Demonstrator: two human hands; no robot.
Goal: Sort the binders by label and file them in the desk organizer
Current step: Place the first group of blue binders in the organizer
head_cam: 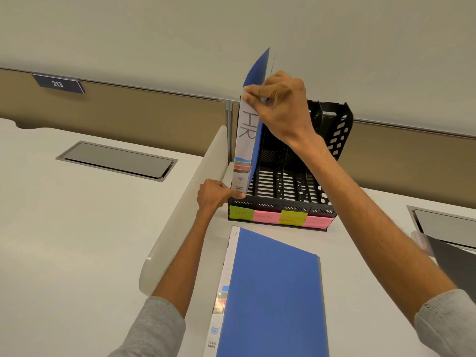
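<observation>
A blue binder (246,148) with "HR" on its white spine stands upright in the leftmost slot of the black desk organizer (340,130). My right hand (278,104) pinches its top corner. My left hand (215,195) grips the bottom of the spine at the organizer's front left corner. Sticky notes (280,219) along the organizer's front edge label the slots; the green one under this binder reads "HR". A second blue binder (270,300) lies flat on the desk in front of the organizer, between my arms.
A white curved divider (185,210) runs along the desk just left of the organizer. A grey cable hatch (116,161) sits in the desk at left, another hatch (445,222) at right. A dark folder (453,258) lies at the right edge.
</observation>
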